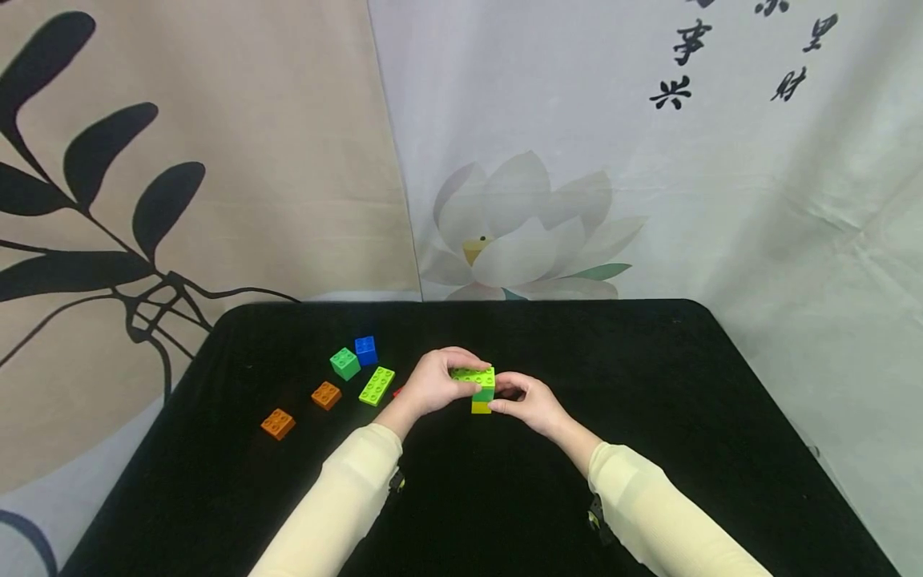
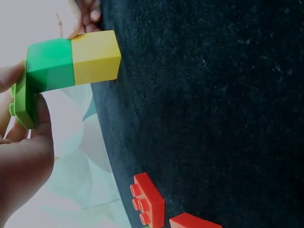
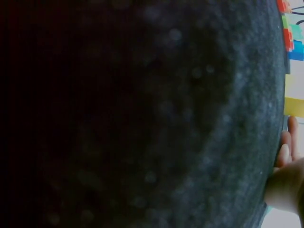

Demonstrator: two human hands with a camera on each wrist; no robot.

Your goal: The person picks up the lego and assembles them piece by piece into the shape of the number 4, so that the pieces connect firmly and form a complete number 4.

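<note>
Near the middle of the black table, a lime-green studded brick (image 1: 472, 377) tops a small stack. Under it come a green brick (image 2: 51, 65) and a yellow brick (image 2: 96, 57). My left hand (image 1: 436, 381) pinches the lime-green brick from the left, thumb in front and fingers behind. My right hand (image 1: 534, 405) meets the stack from the right; its thumb and a finger hold it around the green and yellow bricks. In the right wrist view only part of the yellow brick (image 3: 294, 106) shows, beyond the right hand's fingers (image 3: 285, 154).
Left of the hands lie a blue brick (image 1: 365, 350), a green brick (image 1: 344, 364), a lime-green brick (image 1: 377, 386) and two orange bricks (image 1: 326, 395). Red bricks (image 2: 151, 202) lie near the left hand, mostly hidden from the head view. A printed curtain (image 1: 324, 160) hangs behind the table.
</note>
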